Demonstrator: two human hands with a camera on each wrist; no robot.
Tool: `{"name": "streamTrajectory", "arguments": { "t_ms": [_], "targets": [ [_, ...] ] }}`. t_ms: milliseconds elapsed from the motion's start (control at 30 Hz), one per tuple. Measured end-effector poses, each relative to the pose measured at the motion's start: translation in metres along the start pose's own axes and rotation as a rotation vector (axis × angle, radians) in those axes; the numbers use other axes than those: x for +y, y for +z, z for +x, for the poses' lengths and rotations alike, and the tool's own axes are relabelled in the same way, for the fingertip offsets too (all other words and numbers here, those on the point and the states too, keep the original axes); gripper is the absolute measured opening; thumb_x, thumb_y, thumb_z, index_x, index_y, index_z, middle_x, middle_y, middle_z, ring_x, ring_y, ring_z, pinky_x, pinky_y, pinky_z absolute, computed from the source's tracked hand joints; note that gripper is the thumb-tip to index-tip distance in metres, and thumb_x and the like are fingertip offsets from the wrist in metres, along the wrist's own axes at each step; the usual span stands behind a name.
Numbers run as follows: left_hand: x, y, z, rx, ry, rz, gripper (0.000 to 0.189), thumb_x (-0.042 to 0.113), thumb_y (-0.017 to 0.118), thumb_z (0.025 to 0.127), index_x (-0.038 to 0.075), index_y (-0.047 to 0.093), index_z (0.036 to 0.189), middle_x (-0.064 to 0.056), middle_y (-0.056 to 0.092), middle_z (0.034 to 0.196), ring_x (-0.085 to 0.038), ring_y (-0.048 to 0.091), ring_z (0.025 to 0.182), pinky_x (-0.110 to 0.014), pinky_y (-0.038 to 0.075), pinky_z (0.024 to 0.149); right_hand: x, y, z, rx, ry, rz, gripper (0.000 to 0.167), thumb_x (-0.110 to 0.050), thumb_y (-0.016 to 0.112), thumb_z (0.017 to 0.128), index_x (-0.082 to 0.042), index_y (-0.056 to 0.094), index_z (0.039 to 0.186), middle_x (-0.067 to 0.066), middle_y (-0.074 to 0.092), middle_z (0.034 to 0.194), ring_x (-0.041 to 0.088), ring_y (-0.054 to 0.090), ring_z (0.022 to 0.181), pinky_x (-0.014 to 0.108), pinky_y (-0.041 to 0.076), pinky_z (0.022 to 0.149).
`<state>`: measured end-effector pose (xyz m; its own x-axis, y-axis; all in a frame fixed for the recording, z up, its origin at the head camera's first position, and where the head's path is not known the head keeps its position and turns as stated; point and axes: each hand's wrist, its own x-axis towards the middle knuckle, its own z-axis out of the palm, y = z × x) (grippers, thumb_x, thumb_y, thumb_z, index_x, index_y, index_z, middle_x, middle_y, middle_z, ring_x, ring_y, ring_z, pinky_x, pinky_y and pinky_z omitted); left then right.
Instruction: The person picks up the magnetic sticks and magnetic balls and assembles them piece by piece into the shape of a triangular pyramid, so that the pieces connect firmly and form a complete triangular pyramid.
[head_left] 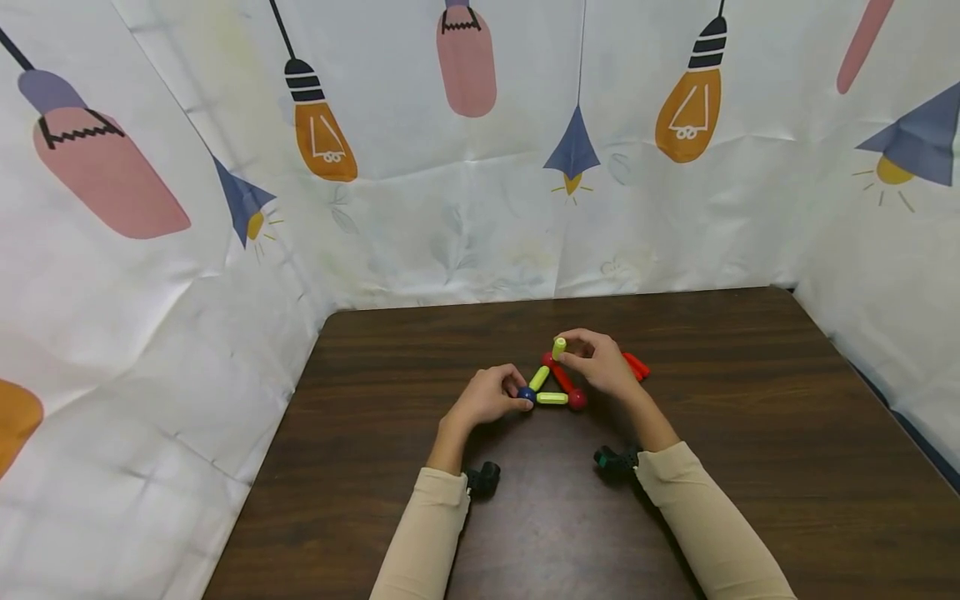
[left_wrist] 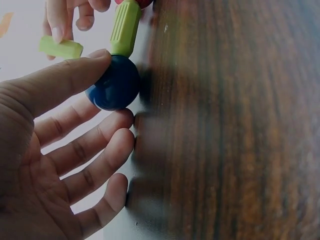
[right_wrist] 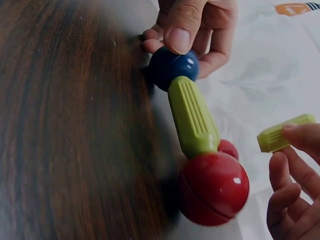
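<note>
A flat triangle of magnetic rods and balls lies on the table. Its corners are a blue ball (head_left: 527,394), a near red ball (head_left: 577,400) and a far red ball (head_left: 547,359). Two sides are yellow-green rods (head_left: 552,398); the third is a red rod (head_left: 562,379). My left hand (head_left: 483,397) pinches the blue ball between thumb and fingers, its other fingers spread loosely in the left wrist view. Between thumb and fingertips, my right hand (head_left: 600,364) holds another yellow-green rod (right_wrist: 285,133), raised near the far red ball. Whether that rod touches the ball I cannot tell.
Red rods (head_left: 637,366) lie beyond the right hand, partly hidden by it. Black wrist cameras (head_left: 482,480) sit under both wrists. The brown table (head_left: 375,467) meets a printed white curtain (head_left: 465,208) at its back and sides.
</note>
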<state>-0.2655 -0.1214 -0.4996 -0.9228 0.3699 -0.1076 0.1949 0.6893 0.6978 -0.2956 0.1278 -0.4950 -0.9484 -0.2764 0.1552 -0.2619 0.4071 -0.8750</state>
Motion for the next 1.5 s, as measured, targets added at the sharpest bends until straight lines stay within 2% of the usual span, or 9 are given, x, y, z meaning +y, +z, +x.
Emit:
{"name": "streamTrajectory", "arguments": {
  "t_ms": [200, 500, 767, 1000, 1133, 1200, 1367, 1500],
  "targets": [
    [0.002, 0.000, 0.000, 0.001, 0.011, 0.005, 0.025, 0.031, 0.084, 0.087, 0.019, 0.069, 0.102, 0.002, 0.066, 0.088, -0.013, 0.059, 0.077, -0.031, 0.048, 0.072, 0.002, 0.008, 0.003, -0.015, 0.021, -0.032, 0.032, -0.018, 0.074, 0.095, -0.012, 0.069, 0.126, 0.011, 0.068, 0.084, 0.019, 0.058, 0.069, 0.028, 0.047, 0.059],
    [0.002, 0.001, 0.000, 0.005, 0.016, 0.009, 0.026, 0.031, 0.085, 0.086, 0.018, 0.069, 0.102, 0.003, 0.067, 0.089, -0.013, 0.060, 0.078, -0.031, 0.048, 0.072, 0.008, 0.011, 0.006, 0.019, 0.039, -0.065, 0.028, -0.015, 0.075, 0.094, -0.015, 0.071, 0.122, 0.009, 0.067, 0.086, 0.016, 0.057, 0.067, 0.028, 0.047, 0.058],
    [0.001, 0.001, 0.000, 0.000, 0.018, 0.008, 0.026, 0.031, 0.084, 0.086, 0.018, 0.069, 0.102, 0.003, 0.067, 0.089, -0.013, 0.061, 0.078, -0.030, 0.049, 0.071, 0.009, 0.013, 0.006, 0.007, 0.056, -0.061, 0.030, -0.016, 0.075, 0.094, -0.014, 0.071, 0.124, 0.008, 0.064, 0.079, 0.017, 0.055, 0.064, 0.027, 0.045, 0.057],
    [0.000, 0.000, 0.000, 0.004, 0.017, 0.005, 0.026, 0.031, 0.085, 0.086, 0.018, 0.069, 0.101, 0.003, 0.067, 0.088, -0.013, 0.060, 0.077, -0.030, 0.048, 0.070, 0.005, 0.014, 0.005, -0.018, 0.065, -0.045, 0.032, -0.015, 0.073, 0.095, -0.011, 0.069, 0.127, 0.010, 0.066, 0.089, 0.018, 0.056, 0.066, 0.029, 0.046, 0.058],
    [-0.001, 0.000, 0.001, 0.005, 0.011, 0.001, 0.026, 0.032, 0.085, 0.086, 0.019, 0.069, 0.101, 0.003, 0.067, 0.088, -0.013, 0.060, 0.077, -0.030, 0.049, 0.070, 0.004, 0.013, 0.004, -0.032, 0.078, -0.042, 0.031, -0.018, 0.072, 0.097, -0.013, 0.068, 0.127, 0.011, 0.067, 0.088, 0.018, 0.056, 0.066, 0.029, 0.046, 0.057],
    [-0.001, 0.000, 0.001, 0.005, 0.008, -0.003, 0.025, 0.031, 0.085, 0.086, 0.019, 0.069, 0.101, 0.003, 0.066, 0.088, -0.013, 0.060, 0.077, -0.030, 0.048, 0.070, 0.004, 0.010, 0.004, -0.034, 0.081, -0.030, 0.031, -0.017, 0.072, 0.097, -0.014, 0.068, 0.127, 0.012, 0.069, 0.094, 0.019, 0.059, 0.069, 0.029, 0.047, 0.059],
    [-0.001, 0.000, 0.001, 0.006, 0.002, -0.010, 0.025, 0.031, 0.085, 0.086, 0.018, 0.069, 0.101, 0.003, 0.066, 0.088, -0.013, 0.059, 0.077, -0.030, 0.048, 0.071, 0.003, -0.001, 0.002, -0.024, 0.066, 0.000, 0.032, -0.017, 0.070, 0.098, -0.010, 0.067, 0.129, 0.014, 0.069, 0.119, 0.031, 0.067, 0.083, 0.032, 0.052, 0.066],
    [-0.001, -0.001, 0.000, 0.011, 0.007, -0.008, 0.025, 0.031, 0.084, 0.086, 0.018, 0.069, 0.102, 0.002, 0.067, 0.089, -0.013, 0.060, 0.077, -0.030, 0.048, 0.071, 0.005, -0.016, 0.000, 0.003, 0.065, -0.001, 0.033, -0.022, 0.067, 0.100, -0.008, 0.065, 0.130, 0.016, 0.068, 0.123, 0.039, 0.066, 0.092, 0.032, 0.053, 0.070]
  ]
}}
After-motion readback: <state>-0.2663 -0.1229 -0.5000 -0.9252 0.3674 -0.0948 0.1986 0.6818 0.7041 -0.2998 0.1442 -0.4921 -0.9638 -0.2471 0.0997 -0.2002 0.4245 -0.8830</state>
